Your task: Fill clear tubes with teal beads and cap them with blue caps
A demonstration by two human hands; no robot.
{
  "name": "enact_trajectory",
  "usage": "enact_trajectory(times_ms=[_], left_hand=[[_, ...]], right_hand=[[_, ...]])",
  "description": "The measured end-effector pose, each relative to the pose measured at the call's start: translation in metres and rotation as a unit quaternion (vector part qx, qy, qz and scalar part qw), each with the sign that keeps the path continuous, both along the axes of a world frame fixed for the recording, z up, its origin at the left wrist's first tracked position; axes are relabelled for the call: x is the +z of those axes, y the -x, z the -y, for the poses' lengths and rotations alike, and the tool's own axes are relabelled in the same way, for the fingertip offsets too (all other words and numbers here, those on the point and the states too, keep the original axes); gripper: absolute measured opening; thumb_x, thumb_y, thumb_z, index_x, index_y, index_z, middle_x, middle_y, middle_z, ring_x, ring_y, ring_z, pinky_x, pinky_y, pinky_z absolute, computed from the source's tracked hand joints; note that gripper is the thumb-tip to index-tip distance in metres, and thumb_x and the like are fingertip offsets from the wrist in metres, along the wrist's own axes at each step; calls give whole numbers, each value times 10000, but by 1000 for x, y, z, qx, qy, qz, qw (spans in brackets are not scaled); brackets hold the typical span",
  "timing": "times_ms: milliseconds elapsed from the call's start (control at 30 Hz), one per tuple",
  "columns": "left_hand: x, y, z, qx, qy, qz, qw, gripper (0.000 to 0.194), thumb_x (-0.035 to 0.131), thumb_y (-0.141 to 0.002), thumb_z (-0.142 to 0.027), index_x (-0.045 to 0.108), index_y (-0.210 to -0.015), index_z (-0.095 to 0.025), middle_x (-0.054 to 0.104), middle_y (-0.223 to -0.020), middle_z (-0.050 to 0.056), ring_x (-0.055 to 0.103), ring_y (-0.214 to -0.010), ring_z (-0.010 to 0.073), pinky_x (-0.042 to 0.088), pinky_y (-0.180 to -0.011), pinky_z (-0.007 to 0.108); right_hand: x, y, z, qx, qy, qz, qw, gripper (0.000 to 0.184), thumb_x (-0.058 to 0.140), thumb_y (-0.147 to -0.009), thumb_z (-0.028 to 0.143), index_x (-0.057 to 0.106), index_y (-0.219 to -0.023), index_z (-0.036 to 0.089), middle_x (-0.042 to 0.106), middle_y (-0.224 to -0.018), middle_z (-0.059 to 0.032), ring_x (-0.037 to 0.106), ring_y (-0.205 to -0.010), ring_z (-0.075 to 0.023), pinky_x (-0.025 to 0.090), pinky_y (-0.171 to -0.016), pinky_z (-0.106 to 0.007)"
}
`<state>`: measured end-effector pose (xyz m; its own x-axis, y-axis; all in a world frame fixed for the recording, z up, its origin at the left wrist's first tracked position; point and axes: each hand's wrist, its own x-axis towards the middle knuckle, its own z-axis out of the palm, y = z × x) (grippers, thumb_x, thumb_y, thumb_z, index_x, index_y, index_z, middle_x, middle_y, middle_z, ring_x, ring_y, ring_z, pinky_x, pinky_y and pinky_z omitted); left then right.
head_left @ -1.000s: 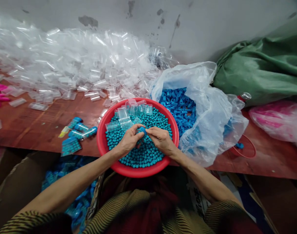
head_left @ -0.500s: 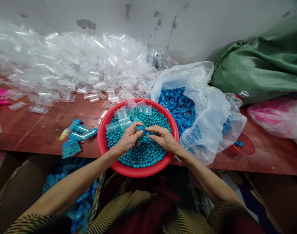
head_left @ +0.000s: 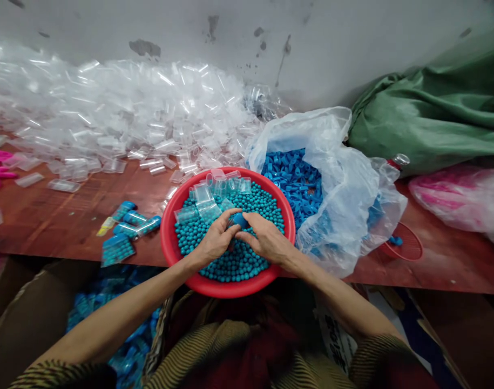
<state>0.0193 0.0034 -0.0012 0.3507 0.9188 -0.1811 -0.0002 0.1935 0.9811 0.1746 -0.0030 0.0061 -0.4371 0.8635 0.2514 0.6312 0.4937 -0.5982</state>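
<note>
We're over the red basin (head_left: 168, 246), and both hands meet in its middle above the teal beads (head_left: 230, 262). The left hand (head_left: 212, 241) and the right hand (head_left: 264, 240) pinch one small blue-capped tube (head_left: 240, 219) between their fingertips, left fingers curled under it, right thumb and forefinger on its cap end. Empty clear tubes (head_left: 208, 194) lie on the beads at the basin's far side. Left of the basin, filled capped tubes (head_left: 135, 221) rest on the brown table (head_left: 68, 210). Far left, a heap of clear tubes (head_left: 121, 113); right, a clear bag of blue caps (head_left: 297, 178), touching the basin.
</note>
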Motion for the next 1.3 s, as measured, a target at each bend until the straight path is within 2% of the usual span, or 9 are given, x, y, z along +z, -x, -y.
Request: enact_trajectory(times_ms=[133,333,667,800,900,967,1033,1133,1300], left_hand=[[-7,1,-1,11,-21,22,999,442,585,-779,-293,464,-1181,-156,540,-791,-17,501,-678,92,436,-634,208],[-2,0,5,2,-12,23,1000,379,579,-788,-355,469,-1100,-170,498,-709,-46,443,-618,83,377,-595,197],[0,-11,12,84,-56,19,995,156,538,-787,-283,460,-884,-189,423,-684,-53,381,-579,77,339,-558,198],[0,-7,6,69,-111,-17,991,190,523,-803,-268,477,-968,-185,433,-724,-49,382,-601,78,359,-591,202],[9,3,9,46,-110,-9,993,273,509,-817,-290,474,-1065,-183,473,-744,-38,398,-587,81,374,-585,208],[18,17,14,67,-131,-39,988,300,506,-820,-295,487,-1101,-191,513,-769,-24,429,-598,92,389,-600,218],[24,40,20,141,-182,-114,966,310,516,-813,-284,505,-1111,-200,560,-839,-2,488,-668,114,413,-663,237],[21,89,17,290,-240,-258,890,307,511,-809,-274,521,-1106,-199,599,-962,31,551,-837,162,426,-790,277],[-16,172,-5,414,-186,-462,762,359,465,-811,-285,548,-1122,-126,619,-1030,130,563,-974,269,417,-878,398]], right_hand=[[5,12,10,0,8,126,992,803,633,-756,450,275,-1361,61,491,-1201,-243,598,-965,-322,539,-667,-423],[1,17,15,-28,-25,151,988,768,593,-750,470,287,-1345,90,545,-1060,-166,614,-807,-276,511,-539,-349],[-4,22,13,-26,-82,113,990,765,601,-705,467,337,-1309,78,542,-940,-125,578,-699,-225,480,-509,-306],[-3,18,9,0,-33,79,996,884,635,-724,415,162,-1422,147,516,-1120,-158,597,-770,-228,508,-563,-323],[-6,7,8,33,8,21,999,1001,665,-734,389,-5,-1456,211,391,-1332,-189,603,-811,-200,535,-639,-337],[-11,-1,9,27,18,-17,999,987,667,-746,375,-1,-1458,230,360,-1369,-181,597,-849,-192,541,-713,-355],[-15,-9,11,-6,21,-38,999,838,608,-803,331,88,-1454,244,421,-1323,-156,589,-853,-182,536,-761,-370],[-20,-16,14,-43,44,-49,997,649,519,-862,289,206,-1429,244,508,-1231,-129,590,-759,-151,541,-736,-355],[-22,-14,15,-26,54,-7,998,577,497,-874,279,278,-1404,216,573,-1142,-114,599,-695,-142,545,-715,-345]])
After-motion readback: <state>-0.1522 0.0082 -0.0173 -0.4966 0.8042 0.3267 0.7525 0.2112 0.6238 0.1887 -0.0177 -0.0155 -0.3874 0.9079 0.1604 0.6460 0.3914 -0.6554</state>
